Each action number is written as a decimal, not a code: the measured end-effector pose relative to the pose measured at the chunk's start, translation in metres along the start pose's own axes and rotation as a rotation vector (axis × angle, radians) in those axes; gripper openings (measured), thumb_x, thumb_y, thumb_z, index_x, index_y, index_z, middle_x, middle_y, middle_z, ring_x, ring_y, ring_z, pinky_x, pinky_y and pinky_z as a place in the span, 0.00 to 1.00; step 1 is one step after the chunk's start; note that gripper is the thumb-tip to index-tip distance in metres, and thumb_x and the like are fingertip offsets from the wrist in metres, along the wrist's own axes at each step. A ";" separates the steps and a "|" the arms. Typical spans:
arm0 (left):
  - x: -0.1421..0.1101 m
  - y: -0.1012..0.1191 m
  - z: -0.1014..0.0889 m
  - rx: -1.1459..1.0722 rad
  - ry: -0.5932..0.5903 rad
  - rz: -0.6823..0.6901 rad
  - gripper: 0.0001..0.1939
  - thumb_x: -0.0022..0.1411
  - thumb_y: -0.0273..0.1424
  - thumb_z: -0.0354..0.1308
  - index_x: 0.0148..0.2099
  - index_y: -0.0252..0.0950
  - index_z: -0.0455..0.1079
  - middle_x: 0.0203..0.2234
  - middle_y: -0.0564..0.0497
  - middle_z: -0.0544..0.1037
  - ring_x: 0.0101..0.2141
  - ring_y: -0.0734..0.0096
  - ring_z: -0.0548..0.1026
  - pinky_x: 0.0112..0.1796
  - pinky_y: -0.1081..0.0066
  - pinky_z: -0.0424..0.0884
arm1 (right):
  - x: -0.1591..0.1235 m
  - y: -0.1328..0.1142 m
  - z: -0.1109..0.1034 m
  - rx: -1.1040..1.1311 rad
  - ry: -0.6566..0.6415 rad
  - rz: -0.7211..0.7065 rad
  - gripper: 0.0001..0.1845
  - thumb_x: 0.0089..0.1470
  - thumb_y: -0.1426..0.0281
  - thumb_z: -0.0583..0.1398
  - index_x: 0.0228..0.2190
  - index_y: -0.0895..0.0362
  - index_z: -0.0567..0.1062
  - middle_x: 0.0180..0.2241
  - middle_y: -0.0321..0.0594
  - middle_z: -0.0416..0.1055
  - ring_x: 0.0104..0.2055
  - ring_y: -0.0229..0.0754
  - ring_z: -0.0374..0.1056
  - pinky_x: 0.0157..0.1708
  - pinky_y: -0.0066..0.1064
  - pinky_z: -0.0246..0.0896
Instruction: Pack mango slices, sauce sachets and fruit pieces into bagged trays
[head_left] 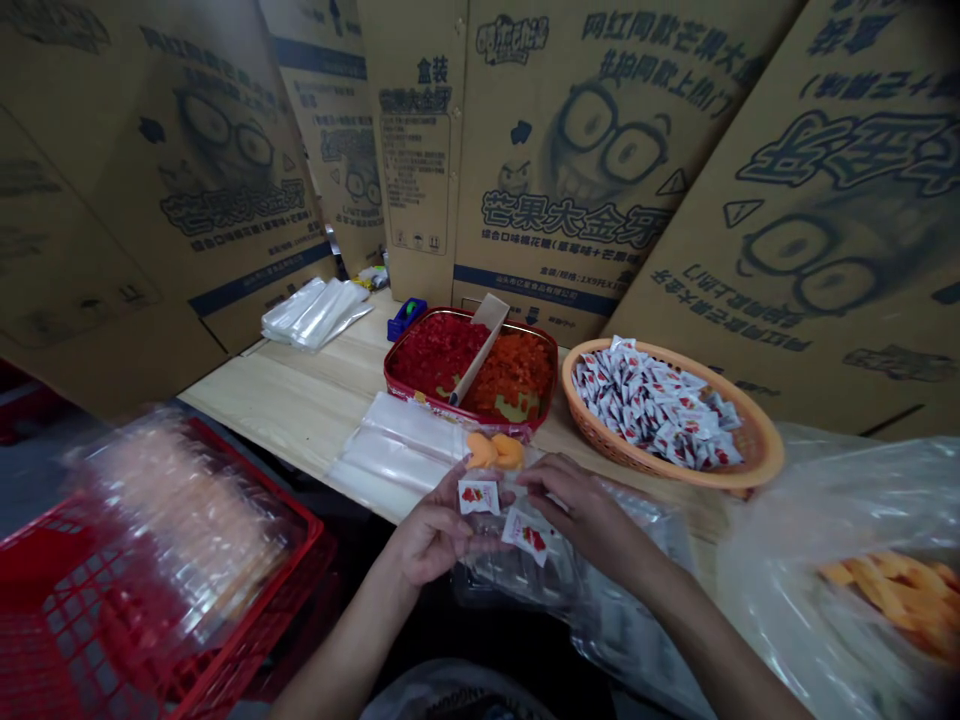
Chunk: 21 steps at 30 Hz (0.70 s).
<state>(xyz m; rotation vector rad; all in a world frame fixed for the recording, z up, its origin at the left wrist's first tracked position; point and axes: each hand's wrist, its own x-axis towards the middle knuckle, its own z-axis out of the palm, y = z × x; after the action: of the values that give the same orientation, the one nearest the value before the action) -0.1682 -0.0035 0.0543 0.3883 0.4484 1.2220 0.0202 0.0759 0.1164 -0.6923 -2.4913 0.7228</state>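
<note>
My left hand [435, 532] is closed around the left side of a clear plastic tray [487, 530]. At the tray's far end sit orange gummy-looking pieces [495, 451]. One small white sachet with a red print [478, 497] lies near my left fingers, and a second white sachet [526, 536] lies tilted closer to me. Over the tray's right side, my right hand [574, 505] has its fingers bent together; what is between them, if anything, is hidden. More clear trays [630, 610] lie beneath and to the right of my hands.
Behind the tray stand a red-rimmed box [388, 372] of red and orange bits and an orange basket [761, 440] of sachets. Clear bags [397, 450] lie leftward. A red crate [307, 525] holds packed trays; a plastic bag [787, 560] holds orange pieces. Cartons [420, 200] wall the back.
</note>
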 end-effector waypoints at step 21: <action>-0.028 0.030 -0.016 0.007 0.053 0.069 0.46 0.39 0.10 0.47 0.58 0.51 0.53 0.56 0.50 0.63 0.55 0.51 0.61 0.47 0.45 0.62 | 0.040 -0.007 0.007 0.091 -0.071 0.129 0.06 0.54 0.71 0.55 0.27 0.56 0.70 0.28 0.37 0.69 0.32 0.38 0.63 0.32 0.28 0.54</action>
<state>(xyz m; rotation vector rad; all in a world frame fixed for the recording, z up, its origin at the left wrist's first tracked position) -0.2087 -0.0208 0.0597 0.3810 0.4883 1.3006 -0.0169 0.0913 0.1257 -0.8124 -2.4769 0.9171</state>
